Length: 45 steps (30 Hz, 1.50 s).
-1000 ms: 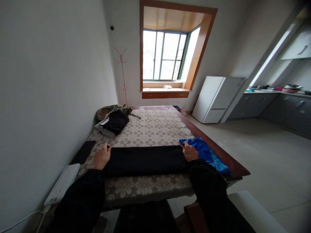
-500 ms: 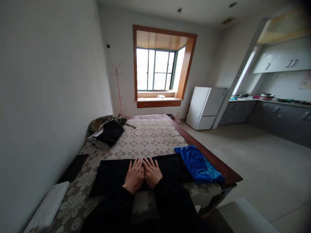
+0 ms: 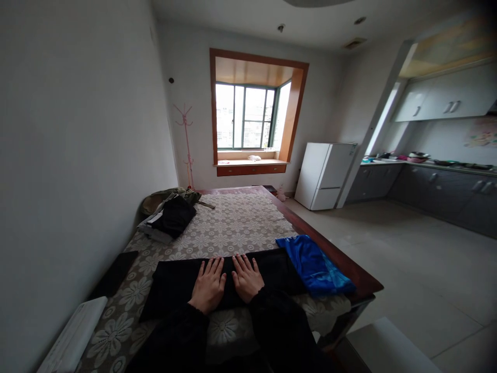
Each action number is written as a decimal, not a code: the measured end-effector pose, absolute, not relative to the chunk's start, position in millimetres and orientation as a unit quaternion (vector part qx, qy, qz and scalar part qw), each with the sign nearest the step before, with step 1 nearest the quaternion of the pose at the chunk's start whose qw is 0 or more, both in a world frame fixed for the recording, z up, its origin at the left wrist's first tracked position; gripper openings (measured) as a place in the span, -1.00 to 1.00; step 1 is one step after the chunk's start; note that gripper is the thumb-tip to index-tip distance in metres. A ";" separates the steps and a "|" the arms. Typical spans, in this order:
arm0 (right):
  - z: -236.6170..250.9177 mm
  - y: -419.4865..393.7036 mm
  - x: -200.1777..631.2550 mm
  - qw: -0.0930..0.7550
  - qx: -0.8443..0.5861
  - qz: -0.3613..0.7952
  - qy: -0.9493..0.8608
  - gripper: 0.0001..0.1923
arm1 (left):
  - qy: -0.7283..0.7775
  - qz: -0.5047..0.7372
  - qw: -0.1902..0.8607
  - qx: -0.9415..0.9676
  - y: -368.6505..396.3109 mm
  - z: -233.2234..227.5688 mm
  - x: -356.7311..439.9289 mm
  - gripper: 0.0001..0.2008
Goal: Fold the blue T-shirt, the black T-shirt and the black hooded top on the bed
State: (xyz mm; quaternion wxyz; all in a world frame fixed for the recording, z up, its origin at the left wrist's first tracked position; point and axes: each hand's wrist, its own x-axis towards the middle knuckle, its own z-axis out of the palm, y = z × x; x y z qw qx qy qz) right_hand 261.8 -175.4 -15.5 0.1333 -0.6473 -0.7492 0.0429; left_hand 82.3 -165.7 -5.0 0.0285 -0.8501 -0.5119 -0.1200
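A long folded black garment (image 3: 171, 285) lies flat across the near part of the table; its exact kind I cannot tell. My left hand (image 3: 208, 282) rests palm down on its middle, fingers stretched out. Just to the right, with a small gap between, my right hand (image 3: 247, 277) also lies flat on the black cloth, fingers spread. Neither hand grips anything. A blue garment (image 3: 314, 264) lies against the right end of the black one, near the table's wooden edge.
A patterned tablecloth (image 3: 229, 223) covers the table. Dark and grey clothes (image 3: 173, 215) are heaped at the far left by the wall. A white flat object (image 3: 73, 336) and a dark flat item (image 3: 114, 272) lie on the left. A white stool-like surface (image 3: 388, 344) stands at the lower right.
My hands, touching side by side before, have slid apart over the black garment, the left one leftward and the right one slightly rightward. The view has tilted up a little.
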 end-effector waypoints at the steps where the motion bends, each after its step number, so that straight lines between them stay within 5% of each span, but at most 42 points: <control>1: -16.4 -173.9 268.6 0.131 -0.654 0.041 -0.744 -0.39 | -0.516 -0.118 0.029 -0.848 -165.6 -4.1 78.0 -0.42; 21: -20.5 -171.2 372.7 0.080 -0.730 -0.043 -0.678 -0.31 | -0.637 -0.075 0.025 -0.767 -157.2 12.3 -17.7 -0.36; 45: -55.7 -178.6 404.4 0.148 -0.673 -0.067 -0.721 -0.33 | -0.691 -0.108 -0.036 -0.714 -140.6 -2.2 -43.1 -0.33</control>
